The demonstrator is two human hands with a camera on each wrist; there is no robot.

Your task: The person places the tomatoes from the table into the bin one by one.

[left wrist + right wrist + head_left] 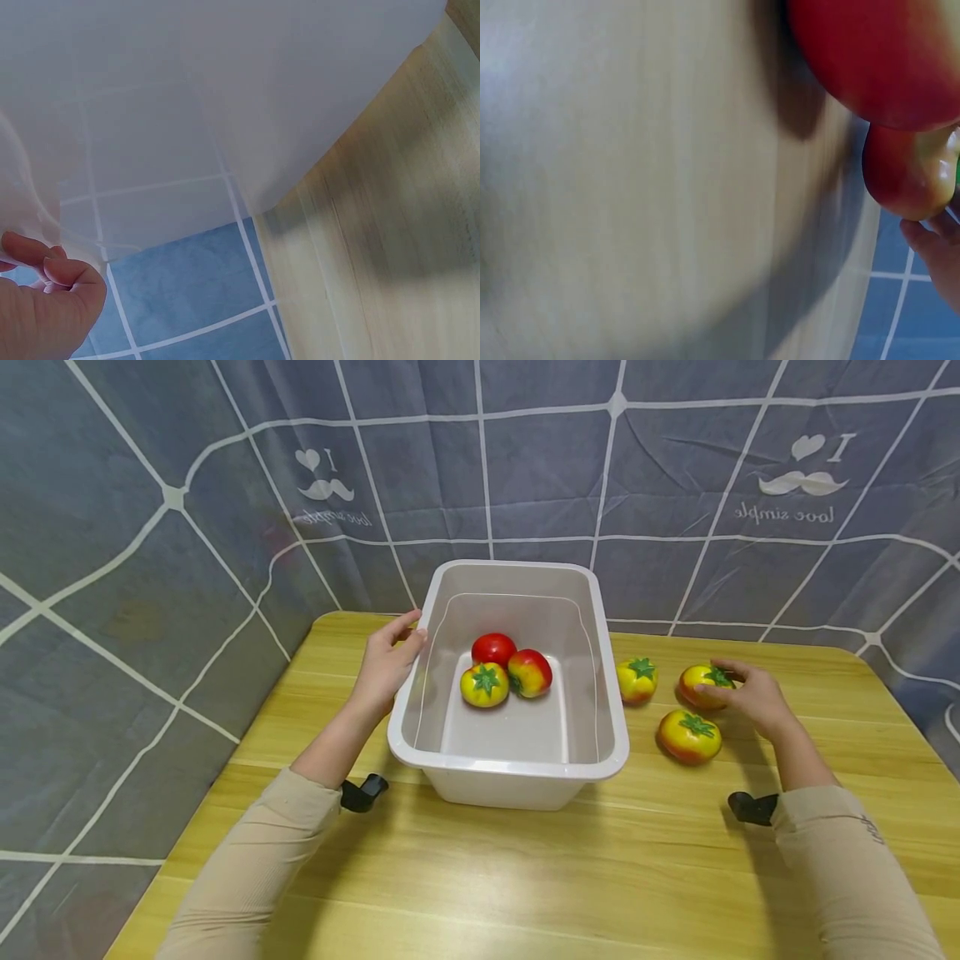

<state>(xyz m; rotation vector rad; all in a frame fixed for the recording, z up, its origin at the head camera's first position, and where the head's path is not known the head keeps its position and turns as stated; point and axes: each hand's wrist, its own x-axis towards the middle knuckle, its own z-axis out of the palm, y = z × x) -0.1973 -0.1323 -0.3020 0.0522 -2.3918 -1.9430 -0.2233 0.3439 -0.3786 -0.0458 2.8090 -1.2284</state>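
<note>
Left hand (388,662) gripping a pale bin (510,768) by its rim; right hand (753,693), thumb and fingers round a yellow-red fruit (693,679), a second fruit (686,739) just nearside of those fingertips

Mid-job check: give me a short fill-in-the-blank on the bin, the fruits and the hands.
1. The bin is held at its rim by the person's ____ hand.
2. Inside the bin, the number of fruits is ____.
3. The fruit at the right hand has a leafy top coloured ____.
4. Outside the bin there are ____ fruits.

Missing words: left; three; green; three.
</note>
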